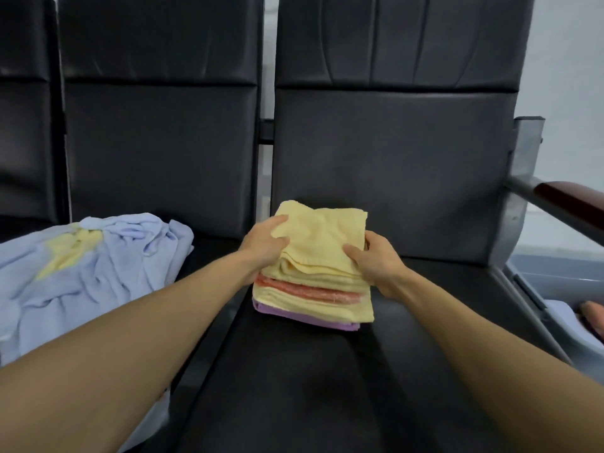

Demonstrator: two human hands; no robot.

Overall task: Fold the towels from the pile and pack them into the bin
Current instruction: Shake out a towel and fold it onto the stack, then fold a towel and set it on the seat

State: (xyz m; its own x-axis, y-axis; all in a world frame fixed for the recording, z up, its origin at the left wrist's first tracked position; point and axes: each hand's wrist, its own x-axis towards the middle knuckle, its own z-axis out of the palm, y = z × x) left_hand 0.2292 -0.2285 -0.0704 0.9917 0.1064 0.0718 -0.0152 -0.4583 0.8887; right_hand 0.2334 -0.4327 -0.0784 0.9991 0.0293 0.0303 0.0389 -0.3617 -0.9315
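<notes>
Bare forearms reach in from the near edge to a stack of folded towels (313,289) on the black seat (327,371) in the middle of the view. The left hand (266,241) pinches the left edge of the top yellow towel (323,233), cloth caught between thumb and fingers. The right hand (376,259) grips the towel's right edge, thumb on top and fingers curled round the far side. That towel lies folded on the stack, roughly square with it. Beneath it show more yellow layers, a coral one and a purple one at the bottom.

On the seat to the left lies the pile (81,263), a rumpled heap of pale blue cloth with some yellow showing through, none of it folded. At the far right, below the armrest (568,197), part of the grey bin (555,276) is visible. Something pinkish sits inside it, too cut off to identify.

By my reading the task is somewhere in the middle. Several towels are folded and stacked, a fair heap is yet to be folded, and this stack is not yet in the bin.
</notes>
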